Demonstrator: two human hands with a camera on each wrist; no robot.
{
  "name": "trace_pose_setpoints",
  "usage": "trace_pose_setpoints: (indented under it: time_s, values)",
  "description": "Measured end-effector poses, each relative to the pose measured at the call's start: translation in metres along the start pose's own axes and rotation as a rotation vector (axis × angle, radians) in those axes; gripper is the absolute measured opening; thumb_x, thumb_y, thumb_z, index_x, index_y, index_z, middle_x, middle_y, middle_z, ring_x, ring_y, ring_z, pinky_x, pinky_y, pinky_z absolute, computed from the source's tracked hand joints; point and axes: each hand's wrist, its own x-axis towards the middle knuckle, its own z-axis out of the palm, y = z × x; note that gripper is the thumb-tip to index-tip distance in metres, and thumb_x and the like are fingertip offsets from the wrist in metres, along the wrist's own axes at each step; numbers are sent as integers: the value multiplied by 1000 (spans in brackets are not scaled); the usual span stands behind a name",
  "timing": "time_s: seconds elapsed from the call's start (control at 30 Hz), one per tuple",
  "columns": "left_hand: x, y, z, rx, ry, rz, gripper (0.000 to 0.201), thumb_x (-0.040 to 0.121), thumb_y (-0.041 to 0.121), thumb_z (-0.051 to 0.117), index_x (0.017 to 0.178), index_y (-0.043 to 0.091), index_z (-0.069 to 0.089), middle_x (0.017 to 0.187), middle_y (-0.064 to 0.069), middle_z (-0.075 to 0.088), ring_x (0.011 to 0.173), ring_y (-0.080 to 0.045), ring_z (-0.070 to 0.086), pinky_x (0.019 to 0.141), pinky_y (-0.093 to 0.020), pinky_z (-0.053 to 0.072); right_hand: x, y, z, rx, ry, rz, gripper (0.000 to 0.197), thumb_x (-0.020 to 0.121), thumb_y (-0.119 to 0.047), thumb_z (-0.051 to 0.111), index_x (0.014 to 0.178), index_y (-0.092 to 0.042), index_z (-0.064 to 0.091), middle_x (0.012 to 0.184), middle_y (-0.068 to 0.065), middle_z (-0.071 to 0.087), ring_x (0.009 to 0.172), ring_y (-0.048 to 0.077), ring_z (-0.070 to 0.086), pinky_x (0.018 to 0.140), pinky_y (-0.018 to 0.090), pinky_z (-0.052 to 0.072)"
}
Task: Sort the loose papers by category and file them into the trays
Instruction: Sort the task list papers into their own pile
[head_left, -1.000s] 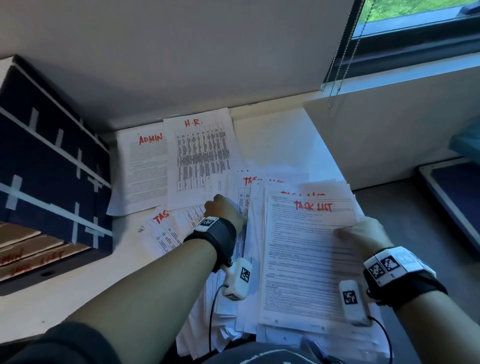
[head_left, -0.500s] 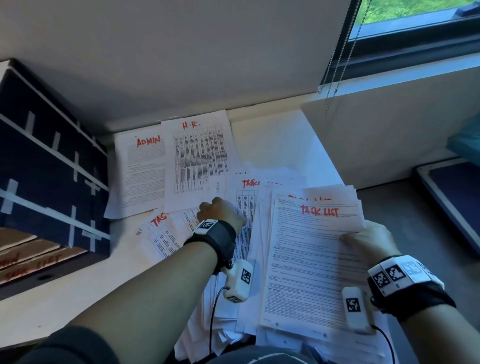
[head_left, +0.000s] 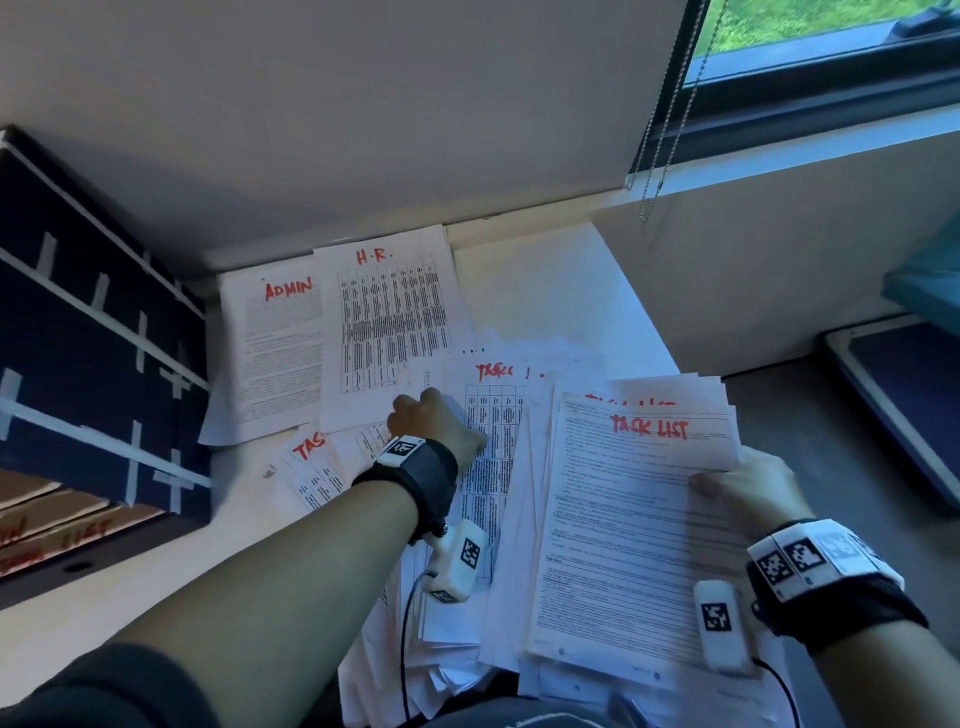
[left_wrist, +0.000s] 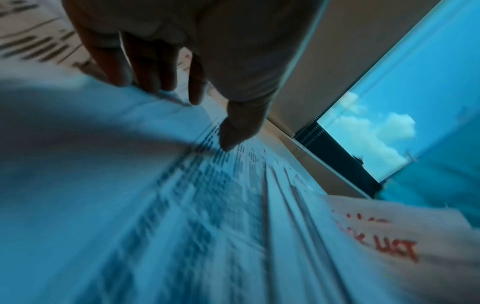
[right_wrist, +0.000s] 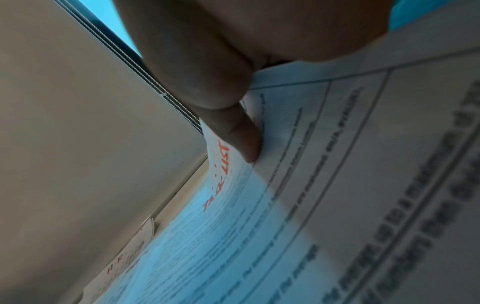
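Loose white papers with red headings cover the desk. My right hand (head_left: 748, 493) grips the right edge of a stack topped by a "TASK LIST" sheet (head_left: 623, 530), thumb (right_wrist: 241, 139) on top and fingers hidden beneath. My left hand (head_left: 431, 421) rests knuckles-up on a "TASKS" sheet printed with a table (head_left: 493, 415). In the left wrist view its fingertips (left_wrist: 155, 82) tuck at the sheet's edge while the thumb (left_wrist: 231, 139) presses on the print. An "ADMIN" sheet (head_left: 275, 353) and an "H.R." sheet (head_left: 389, 322) lie flat against the back wall.
A dark blue tray unit with white tape (head_left: 78, 364) stands at the left, with brown labelled trays (head_left: 52, 519) low in it. More "TASK" sheets (head_left: 311, 467) lie under my left wrist. A blind chain (head_left: 670, 104) hangs by the window. The desk's edge (head_left: 660, 332) drops off to the right.
My left hand has slid a little to the left over the papers, uncovering more of the "TASKS" heading. My right hand has moved the "TASK LIST" stack slightly to the right.
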Motion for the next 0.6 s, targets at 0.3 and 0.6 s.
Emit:
trace_pose_setpoints:
  time_s: [0.3, 0.6]
  values:
    - [34, 27, -42, 199, -167, 213, 108, 65, 42, 91, 150, 18, 28, 142, -14, 37, 121, -37, 52, 98, -49, 51, -1, -2, -7, 12, -54, -65, 14, 79, 3, 66, 77, -11, 70, 80, 6, 70, 79, 25, 64, 67, 29, 46]
    - [48, 25, -42, 10, -237, 144, 83, 73, 24, 87, 139, 11, 38, 123, -8, 58, 104, -29, 59, 88, -40, 54, 7, -3, 0, 46, -112, -39, 17, 75, 5, 68, 79, -12, 73, 83, 6, 74, 83, 25, 68, 76, 33, 54]
